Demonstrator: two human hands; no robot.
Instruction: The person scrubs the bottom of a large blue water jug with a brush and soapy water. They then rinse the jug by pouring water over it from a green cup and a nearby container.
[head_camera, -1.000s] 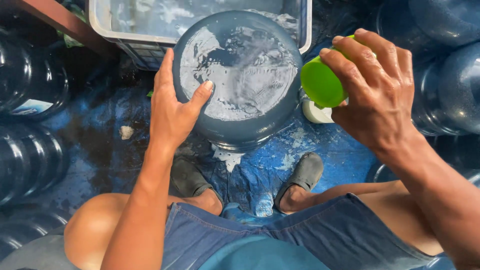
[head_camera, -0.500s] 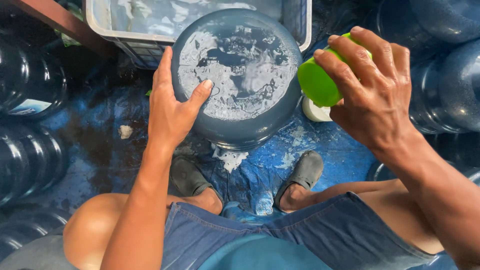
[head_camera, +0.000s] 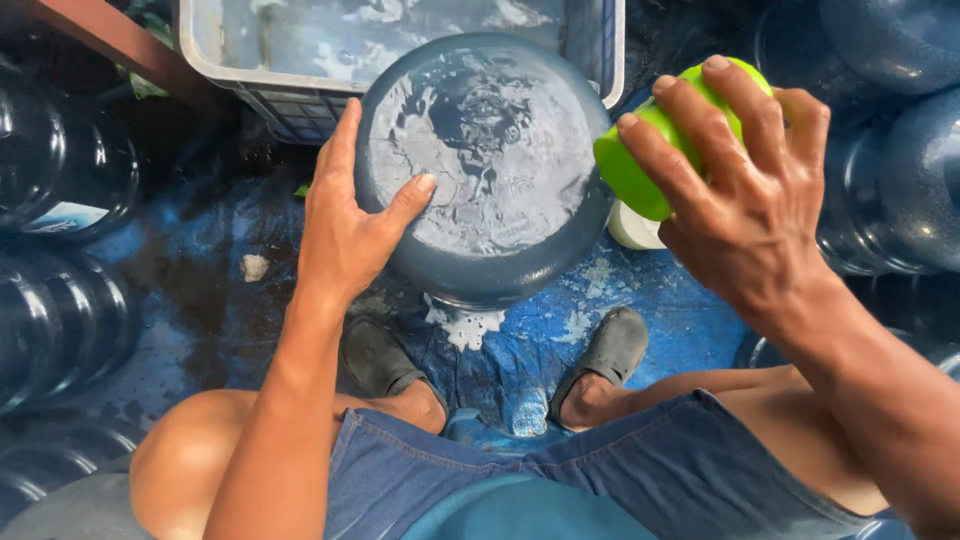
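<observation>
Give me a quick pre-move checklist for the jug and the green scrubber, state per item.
1. Left hand steadying the big blue jug at its rim: ok.
2. Right hand gripping the green scrubber: ok.
3. Scrubber touching the jug: not ok, held beside it.
4. Jug base soapy: ok, foam across it.
5. Jug footing on the wet blue tarp: cannot tell, underside hidden.
6. Feet clear of the jug: ok.

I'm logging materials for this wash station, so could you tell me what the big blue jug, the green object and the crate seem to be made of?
The blue jug looks like hard translucent plastic, glossy and wet with foam on its base. The green object in the right hand seems smooth matte plastic, though part is hidden. The crate looks like pale moulded plastic with gridded walls. The left hand rests on the jug.
</observation>
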